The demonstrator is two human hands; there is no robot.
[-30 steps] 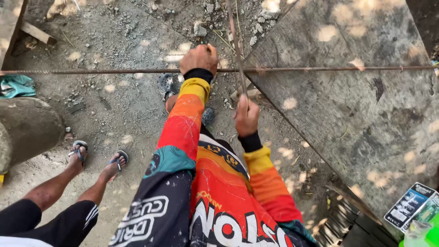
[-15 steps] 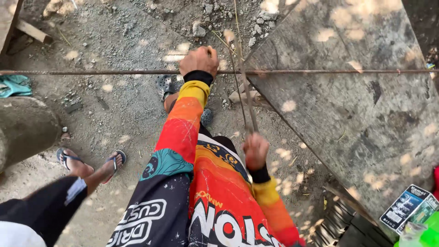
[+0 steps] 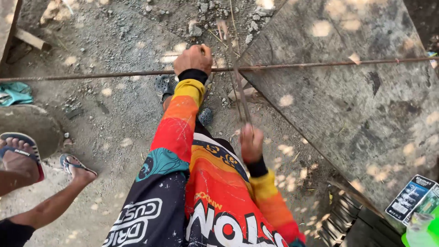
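Left hand: the left hand (image 3: pixel 194 58), upper centre of the frame, is clenched around the long rusty rod (image 3: pixel 320 64) that spans the frame.
Right hand: the right hand (image 3: pixel 251 142), centre frame, grips the lower ends of thin wire strands (image 3: pixel 238 87).
Wires: they cross the rod, probably looped over it; blur hides this.
Technique: steady the rod and pull the strands taut and even.
Nearby: another person's sandalled feet (image 3: pixel 27 160) at lower left.

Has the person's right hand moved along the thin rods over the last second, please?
Yes. The right hand has slid down the thin rods toward the body, away from the long horizontal steel bar, which the left hand grips.
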